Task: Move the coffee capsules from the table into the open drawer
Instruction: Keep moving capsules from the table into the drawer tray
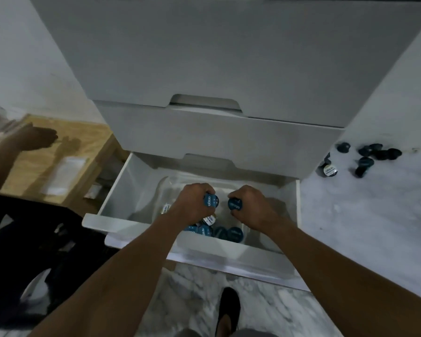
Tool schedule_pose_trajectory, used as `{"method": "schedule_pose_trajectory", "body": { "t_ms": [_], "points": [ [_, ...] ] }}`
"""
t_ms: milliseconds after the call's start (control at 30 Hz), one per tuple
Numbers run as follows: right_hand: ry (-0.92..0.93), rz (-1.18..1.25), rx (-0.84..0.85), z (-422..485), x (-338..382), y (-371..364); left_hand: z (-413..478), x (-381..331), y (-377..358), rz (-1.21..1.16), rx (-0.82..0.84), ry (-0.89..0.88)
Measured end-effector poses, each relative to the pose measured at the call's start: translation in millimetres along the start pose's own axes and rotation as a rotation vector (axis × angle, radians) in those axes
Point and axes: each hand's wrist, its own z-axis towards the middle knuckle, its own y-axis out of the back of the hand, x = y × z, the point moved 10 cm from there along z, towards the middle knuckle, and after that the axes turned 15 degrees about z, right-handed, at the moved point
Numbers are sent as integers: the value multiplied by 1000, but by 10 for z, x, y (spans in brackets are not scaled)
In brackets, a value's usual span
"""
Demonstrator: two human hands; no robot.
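Note:
Both my hands hover over the open white drawer [122, 190] at the bottom of the cabinet. My left hand [192, 203] is closed around a blue-lidded coffee capsule [210, 200]. My right hand [250, 205] grips another blue capsule [235, 205]. Below them, several capsules [225, 233] lie in a clear container inside the drawer. Several more dark capsules [365, 159] are scattered on the white surface to the right of the cabinet.
Closed white drawers [216, 139] stack above the open one. On the left, another person's hand [34, 137] reaches over a wooden table [58, 147] bearing a white sheet. A dark bag sits at lower left. My foot [229, 310] stands on marble floor.

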Motion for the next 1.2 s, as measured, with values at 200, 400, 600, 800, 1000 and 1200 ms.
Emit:
{"method": "schedule_pose_trajectory", "body": {
  "t_ms": [200, 400, 600, 800, 1000, 1200],
  "points": [
    [5, -50, 108, 44, -65, -105, 188, 0, -170, 8, 105, -82],
    [-10, -121, 108, 38, -68, -110, 257, -28, -264, -4, 169, -160],
    [-21, -248, 77, 5, -39, -95, 285, -50, -346, -3, 206, -197],
    [-17, -315, 133, 42, -74, -212, 292, -63, -468, 28, 237, -201],
    [-35, -176, 203, 63, -137, -277, 346, 3, -517, -3, 235, -168],
    [-49, -174, 224, 102, -226, -291, 362, 15, -553, 26, 239, -176]
  ]
}}
